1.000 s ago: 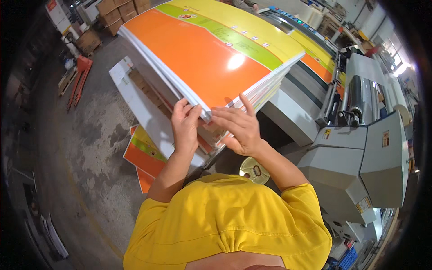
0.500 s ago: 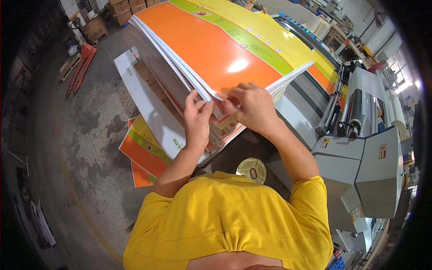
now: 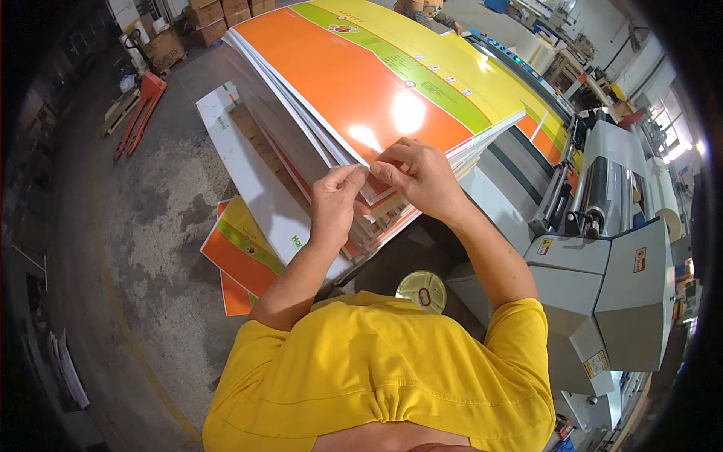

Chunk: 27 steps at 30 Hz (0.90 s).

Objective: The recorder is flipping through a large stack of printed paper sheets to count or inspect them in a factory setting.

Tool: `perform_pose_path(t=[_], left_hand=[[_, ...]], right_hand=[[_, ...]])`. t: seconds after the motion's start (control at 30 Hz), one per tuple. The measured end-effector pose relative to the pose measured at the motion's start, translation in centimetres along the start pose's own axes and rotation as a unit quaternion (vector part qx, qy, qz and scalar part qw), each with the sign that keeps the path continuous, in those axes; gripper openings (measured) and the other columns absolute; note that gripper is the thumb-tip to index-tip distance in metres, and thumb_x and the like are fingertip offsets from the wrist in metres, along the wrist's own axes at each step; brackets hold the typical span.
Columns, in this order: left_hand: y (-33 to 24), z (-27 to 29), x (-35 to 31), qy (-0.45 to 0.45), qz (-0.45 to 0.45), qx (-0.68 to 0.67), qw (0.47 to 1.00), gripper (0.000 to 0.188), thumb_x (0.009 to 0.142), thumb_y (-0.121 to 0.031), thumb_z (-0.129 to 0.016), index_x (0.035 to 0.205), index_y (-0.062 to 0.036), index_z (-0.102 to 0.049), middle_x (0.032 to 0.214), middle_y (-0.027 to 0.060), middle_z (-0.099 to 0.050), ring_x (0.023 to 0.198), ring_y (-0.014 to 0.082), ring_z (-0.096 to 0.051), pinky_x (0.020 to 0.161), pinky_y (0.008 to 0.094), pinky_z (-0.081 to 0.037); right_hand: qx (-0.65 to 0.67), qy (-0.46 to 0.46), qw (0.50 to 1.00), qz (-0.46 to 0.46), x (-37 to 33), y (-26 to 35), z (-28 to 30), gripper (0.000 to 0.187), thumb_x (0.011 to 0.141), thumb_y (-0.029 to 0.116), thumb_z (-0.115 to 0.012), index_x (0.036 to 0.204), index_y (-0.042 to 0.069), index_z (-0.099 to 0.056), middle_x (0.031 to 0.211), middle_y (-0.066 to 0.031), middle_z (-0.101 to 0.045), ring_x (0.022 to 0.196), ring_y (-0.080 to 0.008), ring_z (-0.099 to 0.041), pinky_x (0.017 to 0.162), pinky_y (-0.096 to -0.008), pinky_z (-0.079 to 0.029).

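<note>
— Biggest first?
— From seven round to eleven o'clock, stained grey concrete floor (image 3: 162, 248).
— Next?
— Out at three, a bulky light-grey metal machine with dark rollers (image 3: 633, 294).
— And then?
— At twelve, a tall stack of glossy orange, green and yellow printed sheets (image 3: 301, 68), left edges fanned slightly apart.
— Smaller than that?
— Toward ten, below the stack, a long flat white panel with green print (image 3: 252, 169). Toward nine, lower again, loose orange, yellow and green printed sheets (image 3: 241, 252), partly hidden by the panel. Near five, a round pale-yellow disc (image 3: 413, 287).
— Hands?
— Both at the stack's near corner, just above the dial's centre. Right bare hand (image 3: 425, 178), forearm from four: thumb and forefinger pinched together on the corner of the upper sheets (image 3: 331, 113), other fingers curled. Left bare hand (image 3: 335, 205), forearm from seven: thumb and fingertips clamped on the same corner.
— How many sheets between fingertips?
— Cannot tell.
</note>
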<state>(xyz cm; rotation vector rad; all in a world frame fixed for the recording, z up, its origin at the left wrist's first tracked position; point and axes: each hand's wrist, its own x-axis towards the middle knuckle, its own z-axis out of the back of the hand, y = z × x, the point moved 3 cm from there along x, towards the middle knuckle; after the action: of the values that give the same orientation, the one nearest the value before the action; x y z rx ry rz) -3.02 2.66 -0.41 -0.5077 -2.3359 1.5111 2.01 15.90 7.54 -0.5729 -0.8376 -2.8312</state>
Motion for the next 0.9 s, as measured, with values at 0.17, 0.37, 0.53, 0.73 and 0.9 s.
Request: perform_pose_path(t=[0.17, 0.37, 0.53, 0.73, 0.9], left_hand=[[0.2, 0.2, 0.0, -0.026, -0.042, 0.017, 0.999, 0.021, 0.092, -0.016, -0.055, 0.100, 0.0012, -0.063, 0.085, 0.0033, -0.062, 0.063, 0.0066, -0.055, 0.046, 0.0200, -0.048], [0.1, -0.1, 0.0, -0.042, -0.029, 0.033, 0.998, 0.017, 0.089, -0.014, -0.057, 0.092, 0.0013, -0.064, 0.079, 0.0019, -0.059, 0.059, 0.0067, -0.053, 0.045, 0.0202, -0.047], [-0.3, -0.1, 0.4, -0.054, -0.008, 0.055, 0.997, 0.012, 0.085, -0.010, -0.057, 0.082, 0.0008, -0.062, 0.069, -0.0008, -0.055, 0.055, 0.0055, -0.051, 0.043, 0.0206, -0.045], [0.0, 0.0, 0.2, -0.064, -0.013, 0.050, 0.997, 0.012, 0.086, -0.010, -0.056, 0.080, -0.0007, -0.061, 0.069, -0.0003, -0.056, 0.054, 0.0063, -0.052, 0.041, 0.0207, -0.043], [-0.1, 0.7, 0.1, -0.064, -0.018, 0.038, 0.997, 0.013, 0.087, -0.011, -0.057, 0.081, -0.0009, -0.061, 0.069, 0.0001, -0.057, 0.052, 0.0068, -0.053, 0.040, 0.0203, -0.043]], right_hand=[[0.110, 0.024, 0.991, -0.076, 0.6, -0.6, -0.4, 0.022, 0.080, 0.021, -0.068, 0.083, 0.000, -0.065, 0.079, -0.0123, -0.060, 0.072, -0.0196, -0.059, 0.066, -0.0317, -0.047], [0.083, 0.086, 0.987, -0.103, 1.9, -1.5, -0.3, 0.020, 0.073, 0.021, -0.066, 0.080, 0.003, -0.066, 0.072, -0.0112, -0.061, 0.068, -0.0279, -0.061, 0.064, -0.0358, -0.049], [-0.234, -0.172, 0.915, 0.282, 2.4, 0.4, 0.5, 0.012, 0.062, 0.010, -0.065, 0.065, 0.008, -0.053, 0.068, -0.0025, -0.050, 0.062, -0.0204, -0.052, 0.054, -0.0329, -0.043], [-0.289, -0.231, 0.916, 0.154, 1.3, -2.6, 1.7, 0.014, 0.072, 0.015, -0.064, 0.082, 0.007, -0.060, 0.086, -0.0057, -0.058, 0.081, -0.0236, -0.055, 0.069, -0.0344, -0.041], [-0.120, -0.216, 0.961, 0.126, -0.5, -0.9, 4.7, 0.041, 0.084, 0.023, -0.059, 0.119, 0.003, -0.053, 0.122, -0.0135, -0.053, 0.110, -0.0309, -0.049, 0.091, -0.0407, -0.037]])
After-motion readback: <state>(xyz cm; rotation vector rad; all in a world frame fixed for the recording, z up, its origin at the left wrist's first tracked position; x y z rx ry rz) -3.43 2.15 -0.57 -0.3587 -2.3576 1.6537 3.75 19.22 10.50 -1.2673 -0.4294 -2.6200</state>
